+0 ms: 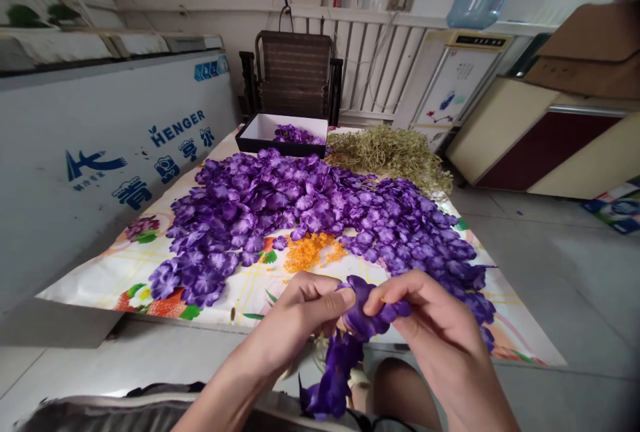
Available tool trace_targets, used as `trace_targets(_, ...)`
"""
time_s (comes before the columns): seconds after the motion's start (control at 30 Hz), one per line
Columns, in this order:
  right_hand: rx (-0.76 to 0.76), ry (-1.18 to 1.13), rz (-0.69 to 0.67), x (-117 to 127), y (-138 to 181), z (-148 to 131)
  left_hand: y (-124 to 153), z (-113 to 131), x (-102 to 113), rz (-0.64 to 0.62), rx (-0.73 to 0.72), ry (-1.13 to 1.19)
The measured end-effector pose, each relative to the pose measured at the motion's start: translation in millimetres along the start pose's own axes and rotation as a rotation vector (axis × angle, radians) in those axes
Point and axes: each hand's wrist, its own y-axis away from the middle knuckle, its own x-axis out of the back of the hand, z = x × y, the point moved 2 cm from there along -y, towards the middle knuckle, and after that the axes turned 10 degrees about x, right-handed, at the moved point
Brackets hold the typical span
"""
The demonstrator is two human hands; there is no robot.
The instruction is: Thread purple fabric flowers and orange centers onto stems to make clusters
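Between my two hands is a purple artificial flower stem (336,372), its blossoms hanging down below the fingers. My left hand (315,305) pinches the stem's upper blossoms between thumb and forefinger. My right hand (425,312) is closed on purple petals (395,312) at the right end, with a speck of yellow at the fingertips. Just beyond the hands lies a small heap of orange flower centres (310,252). A wide pile of loose purple petals (280,185) curves around it on the table.
A patterned cloth (120,265) covers the table. At its far side stand a black box with a white inside (255,131), holding petals, and a bundle of green stems (390,152). Beyond is a chair (295,72); a white freezer (100,152) borders the left.
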Motion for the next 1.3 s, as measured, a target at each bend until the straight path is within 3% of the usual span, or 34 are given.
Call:
trace_targets(0.13,-0.031,-0.137,0.075,2.0,-1.9,-2.0,-4.7,-6.7,-7.9,0.023,-0.024,0.08)
trace_targets(0.33,-0.091,-0.285,0.182,3.7,-8.2,3.9,-5.5,-7.2,-10.3,-0.067,-0.082,-0.093)
trace_targets(0.63,-0.186,-0.403,0.147,9.6,-13.8,25.0,-19.8,-7.4,-7.9,-0.013,-0.101,-0.067)
trace_targets(0.93,-0.084,-0.137,0.132,16.8,-16.9,33.1,-24.7,-7.3,-4.1,0.116,0.018,-0.24)
trace_targets(1.3,-0.023,-0.076,0.104,19.7,-23.5,36.5,-30.9,-4.0,-2.8,0.147,0.014,-0.256)
